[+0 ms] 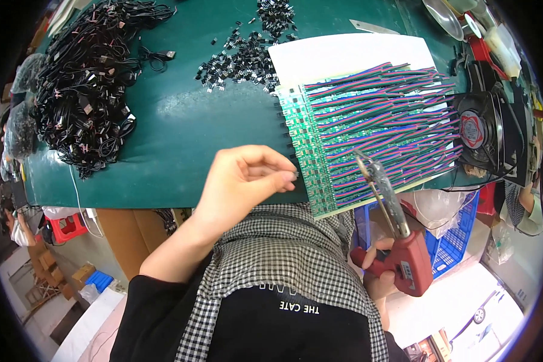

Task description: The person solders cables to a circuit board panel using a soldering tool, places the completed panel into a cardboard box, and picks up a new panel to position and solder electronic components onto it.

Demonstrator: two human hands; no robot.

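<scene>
My left hand (244,181) is at the left edge of a row of small green circuit boards (312,148), thumb and fingertips pinched together. Whatever sits in that pinch is too small to make out. My right hand (377,265) grips a red-handled soldering gun (413,265), its metal tip pointing up over the lower wires. Flat bundles of striped wires (386,117) run rightward from the boards, in several rows. Small black parts stick out along the boards' left edge. Boards and wires rest on a white sheet (356,54).
Loose black connectors (244,63) lie scattered on the green table (181,120). A heap of black USB cables (87,78) covers the table's left side. A fan (478,130) stands by the wire ends. Beyond the sheet lies a blade (374,27); below the edge is a blue crate (455,235).
</scene>
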